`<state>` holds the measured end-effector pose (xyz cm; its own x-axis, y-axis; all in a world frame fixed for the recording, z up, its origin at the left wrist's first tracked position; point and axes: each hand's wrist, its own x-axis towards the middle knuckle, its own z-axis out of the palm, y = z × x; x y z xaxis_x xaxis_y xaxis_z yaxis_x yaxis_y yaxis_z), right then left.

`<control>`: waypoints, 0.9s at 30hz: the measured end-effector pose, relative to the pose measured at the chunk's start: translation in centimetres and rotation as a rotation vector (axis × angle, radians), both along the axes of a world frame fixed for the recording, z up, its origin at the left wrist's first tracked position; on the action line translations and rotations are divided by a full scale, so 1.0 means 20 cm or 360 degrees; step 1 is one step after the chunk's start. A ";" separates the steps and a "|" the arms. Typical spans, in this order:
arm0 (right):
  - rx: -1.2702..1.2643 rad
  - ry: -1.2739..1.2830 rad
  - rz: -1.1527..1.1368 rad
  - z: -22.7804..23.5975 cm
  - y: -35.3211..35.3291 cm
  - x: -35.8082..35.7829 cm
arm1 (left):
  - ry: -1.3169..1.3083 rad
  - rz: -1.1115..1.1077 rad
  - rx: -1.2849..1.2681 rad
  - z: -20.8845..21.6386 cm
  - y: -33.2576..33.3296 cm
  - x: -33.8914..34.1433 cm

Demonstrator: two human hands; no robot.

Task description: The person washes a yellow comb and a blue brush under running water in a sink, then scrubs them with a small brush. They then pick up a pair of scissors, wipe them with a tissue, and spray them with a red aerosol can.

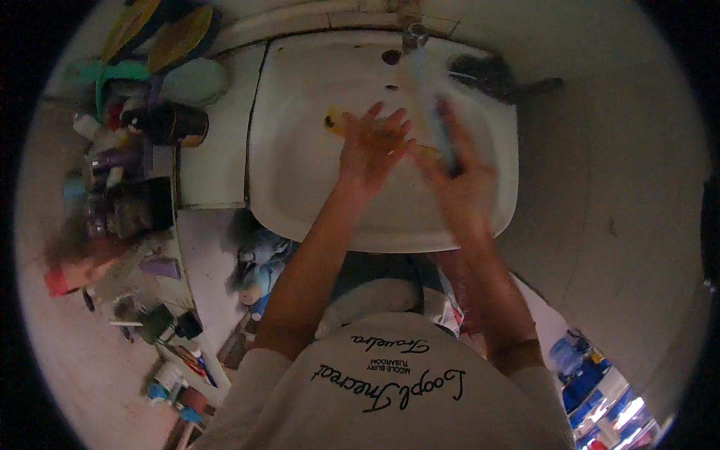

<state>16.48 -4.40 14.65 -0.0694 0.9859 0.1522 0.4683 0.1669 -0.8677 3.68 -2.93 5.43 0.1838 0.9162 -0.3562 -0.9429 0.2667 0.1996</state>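
My left hand (369, 150) is over the middle of a white sink (300, 180), its fingers curled round a long yellow object with a dark end (334, 121). More yellow shows on the far side of those fingers, close to my right thumb. To the right, my right hand (466, 176) is smeared by motion and closed around a narrow bluish, dark-edged object (451, 146) whose kind I cannot make out. A pale streak, seemingly water, runs from the tap (414, 37) down toward my hands.
A dark, blurred object with a handle (487, 77) lies on the sink's right back corner. Left of the sink, a dark cup-like container (178, 124) stands among bottles and small items on a ledge. Slippers (180, 37) are at the far left. Blue-and-white packages (600, 394) sit at lower right.
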 end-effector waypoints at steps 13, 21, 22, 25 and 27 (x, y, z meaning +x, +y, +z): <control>0.0180 -0.0502 0.0266 0.14 0.55 0.00 | -0.0017 -0.0199 0.0157 -0.31 0.31 0.18; 0.0442 -0.0336 0.0418 0.08 0.64 0.14 | -0.0361 -0.0259 -0.0242 -0.20 0.32 0.23; 0.0334 -0.0230 0.0293 0.07 0.59 0.16 | -0.0182 -0.0308 -0.0226 -0.21 0.33 0.24; 0.0130 -0.0067 0.0022 -0.02 0.37 0.32 | 0.0323 -0.0449 -0.0149 -0.23 0.37 0.25; -0.0070 -0.0039 -0.0129 -0.10 0.19 0.42 | 0.0633 -0.0581 -0.0065 -0.20 0.38 0.25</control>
